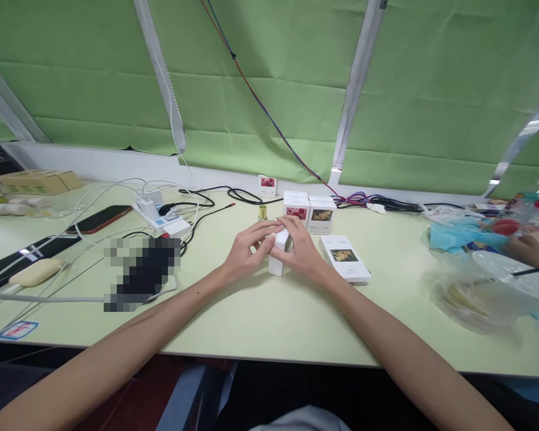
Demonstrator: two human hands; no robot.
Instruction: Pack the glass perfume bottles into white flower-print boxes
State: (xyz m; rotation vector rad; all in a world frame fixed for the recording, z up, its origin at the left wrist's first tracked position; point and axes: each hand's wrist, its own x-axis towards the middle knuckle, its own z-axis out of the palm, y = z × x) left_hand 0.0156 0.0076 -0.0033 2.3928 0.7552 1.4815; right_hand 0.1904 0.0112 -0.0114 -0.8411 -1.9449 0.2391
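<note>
A small white box is sitting between the two hands, right in the middle, with its lower end peeking out below them. The left hand is holding it from the left side, and the right hand is holding it from the right. Both hands are bending their fingers over the top, and the fingertips are nearly meeting there. The two arms are reaching in from the bottom corners and are leaning toward each other. Just behind the left hand, a gold bottle is poking up. Behind the right hand, a pink-picture box and a yellow-picture box are standing side by side. A flat box is lying near the right wrist. All this is resting on a pale green table. On the left, a power strip is sitting among wires, and phones are lying past it. On the right, a clear cup is standing. Green sheets are covering the wall.
</note>
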